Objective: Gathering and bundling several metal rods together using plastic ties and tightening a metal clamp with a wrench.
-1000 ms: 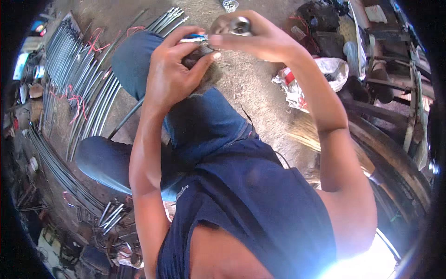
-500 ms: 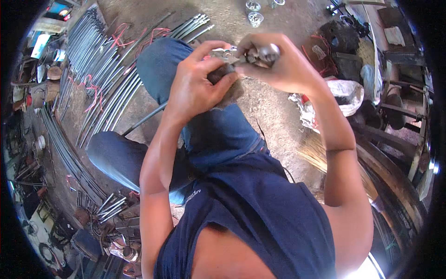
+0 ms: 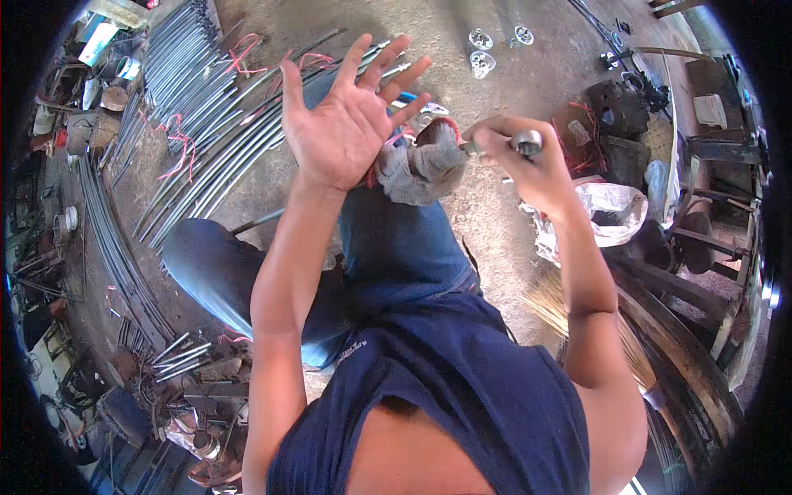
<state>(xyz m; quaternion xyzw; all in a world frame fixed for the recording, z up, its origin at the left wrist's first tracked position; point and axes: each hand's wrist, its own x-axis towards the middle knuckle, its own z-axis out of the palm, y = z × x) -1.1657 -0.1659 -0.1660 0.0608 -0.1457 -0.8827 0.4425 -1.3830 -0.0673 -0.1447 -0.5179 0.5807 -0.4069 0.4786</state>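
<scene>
My left hand is raised above my knee, palm up and fingers spread, with nothing in it. Just right of its wrist, a crumpled grey knitted glove with a red edge lies over my knee. My right hand, to the right of the glove, has its fingers curled round a metal tool with a shiny rounded end. Most of that tool is hidden in the fist, so its kind does not show. Beyond the glove a blue and silver hand tool shows in part behind my left fingertips.
Long metal rods lie in bundles at left, tied with red strips. Short rods lie nearer. Clear cups of small parts stand at the far side. A white sack and a straw broom are at right.
My hands, close together before, have moved apart. The left has opened and turned palm up; the right has shifted right and nearer with the metal tool. The glove on my knee is now uncovered.
</scene>
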